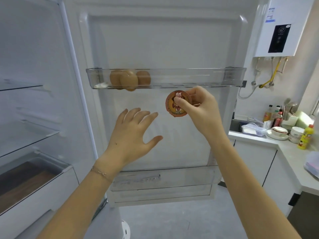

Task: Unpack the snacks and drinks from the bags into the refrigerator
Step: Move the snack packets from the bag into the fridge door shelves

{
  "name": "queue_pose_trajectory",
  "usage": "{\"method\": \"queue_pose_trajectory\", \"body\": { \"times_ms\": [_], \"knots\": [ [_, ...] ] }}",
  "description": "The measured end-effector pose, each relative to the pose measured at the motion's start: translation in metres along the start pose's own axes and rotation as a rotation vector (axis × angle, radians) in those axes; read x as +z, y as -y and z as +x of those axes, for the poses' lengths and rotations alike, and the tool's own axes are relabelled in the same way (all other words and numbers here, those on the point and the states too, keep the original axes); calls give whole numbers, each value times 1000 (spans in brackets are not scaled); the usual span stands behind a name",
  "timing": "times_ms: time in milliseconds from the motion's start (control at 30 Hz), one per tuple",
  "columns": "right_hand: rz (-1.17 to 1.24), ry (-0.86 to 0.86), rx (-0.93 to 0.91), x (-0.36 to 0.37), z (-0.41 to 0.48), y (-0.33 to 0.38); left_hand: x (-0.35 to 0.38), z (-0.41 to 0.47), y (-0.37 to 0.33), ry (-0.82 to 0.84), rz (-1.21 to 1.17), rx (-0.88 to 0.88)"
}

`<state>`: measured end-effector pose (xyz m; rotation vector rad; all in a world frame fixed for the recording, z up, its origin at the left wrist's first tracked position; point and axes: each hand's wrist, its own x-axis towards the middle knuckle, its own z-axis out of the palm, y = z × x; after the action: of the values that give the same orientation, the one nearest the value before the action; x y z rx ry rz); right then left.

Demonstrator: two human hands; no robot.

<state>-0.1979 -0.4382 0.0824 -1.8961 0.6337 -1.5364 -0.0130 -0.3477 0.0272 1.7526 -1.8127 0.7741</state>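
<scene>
I am facing the inside of the open refrigerator door (164,45), and I take its clear upper shelf (172,78) as my landmark. My right hand (198,107) is just below that shelf, towards its right half, pinching a small round snack cup (174,105) with a brown-orange printed lid; the thumb lies across the lid and the fingers wrap behind it. The cup is held in the air, its top edge close under the shelf, not resting on anything. My left hand (133,133) is lower and to the left of the cup, open, fingers spread, holding nothing, with a thin bracelet (101,172) on the wrist. Inside the shelf, in its left part, sit three brown eggs (128,79). Well below the shelf is the door's lower bin (164,180); I cannot tell what it holds. Left of the shelf are the refrigerator's glass shelves (25,131). Right of the shelf, a counter (283,149) carries bottles and bowls, and a white water heater (279,31) hangs on the wall above.
</scene>
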Motion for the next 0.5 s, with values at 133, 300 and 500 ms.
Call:
{"method": "queue_pose_trajectory", "body": {
  "times_ms": [133,300,500],
  "knots": [
    [-21,-69,-121,-7,9,16,-13,10,-12,-95,-4,28],
    [-13,-257,-267,-33,27,35,-18,16,-14,-109,-22,40],
    [-172,-425,-220,-62,81,25,-8,19,-14,-53,-40,28]
  ]
}}
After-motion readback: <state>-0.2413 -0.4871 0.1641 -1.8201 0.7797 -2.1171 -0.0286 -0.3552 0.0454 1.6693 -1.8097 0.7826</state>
